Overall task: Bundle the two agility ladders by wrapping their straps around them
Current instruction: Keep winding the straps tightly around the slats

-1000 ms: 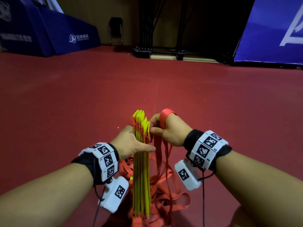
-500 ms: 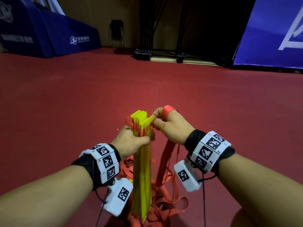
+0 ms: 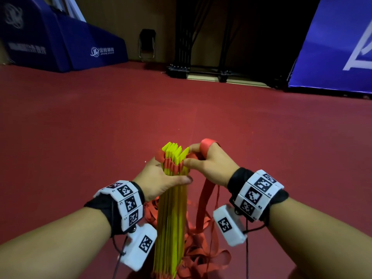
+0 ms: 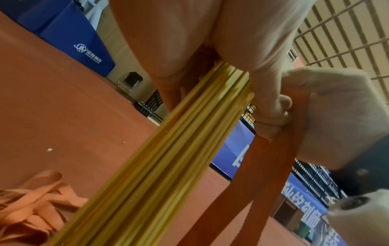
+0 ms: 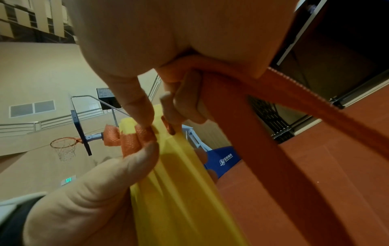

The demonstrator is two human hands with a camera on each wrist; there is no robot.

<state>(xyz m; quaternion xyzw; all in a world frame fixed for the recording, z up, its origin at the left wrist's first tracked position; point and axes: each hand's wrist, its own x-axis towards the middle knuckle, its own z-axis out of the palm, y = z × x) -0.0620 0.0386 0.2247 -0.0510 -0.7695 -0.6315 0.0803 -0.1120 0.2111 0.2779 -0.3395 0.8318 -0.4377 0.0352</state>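
Red floor (image 3: pixel 100 127) carries loose orange straps (image 3: pixel 201 256). Yellow ladder rungs (image 3: pixel 171 214), gathered into one upright stack, stand among them. Left hand (image 3: pixel 159 180) grips the stack near its top. Right hand (image 3: pixel 209 166) pinches the top edge, strap looped over its fingers (image 3: pixel 194 147).

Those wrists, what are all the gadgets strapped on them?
Both forearms are bare. Each wrist wears a black cloth band under a ring of white blocks printed with black square codes. A white box with another code hangs below each, trailing a thin black cable.
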